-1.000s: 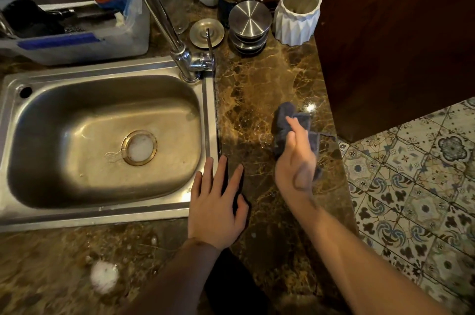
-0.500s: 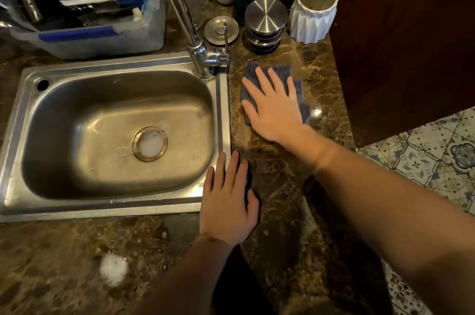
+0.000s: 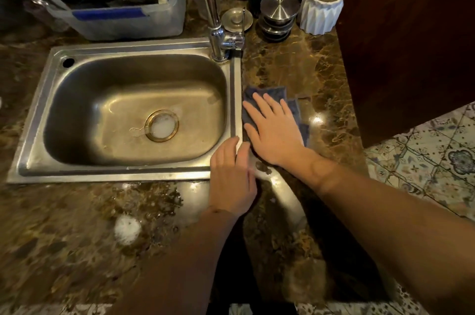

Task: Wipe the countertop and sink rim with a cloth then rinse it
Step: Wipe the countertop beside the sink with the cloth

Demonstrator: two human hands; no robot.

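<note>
Under the spread fingers (image 3: 264, 105) of the right hand (image 3: 276, 132) was the cloth (image 3: 267, 92), a dark blue one, pressed flat on the countertop (image 3: 295, 65) just beside the sink's right rim (image 3: 235, 99). That hand wasn't gripping anything, just palm down with the fingers splayed open, the cloth poking out past the fingertips and out to the little-finger side. The left hand (image 3: 231, 176) lay flat too, fingers loosely together and holding nothing, with its fingertips on the sink's near right corner and almost touching the right hand's thumb side.

Beyond the right fingertips the stone ran up to the faucet (image 3: 218, 42), a loose sink plug (image 3: 235, 20), some stacked steel lids (image 3: 279, 10) and a white ribbed vase (image 3: 322, 6). Off to the left hand's left sat a little blob of foam (image 3: 127, 228) on a wet patch in front of the sink.

My take on doing this bit right: keep the palm weight even so the whole cloth drags instead of bunching, overlap the passes, and run the edge tight along that rim seam where gunk likes to sit. The foam blob and the rim itself looked undone, and the rinse comes after that. I'd also watch the lids and the vase on the far strokes, they looked easy to knock.
</note>
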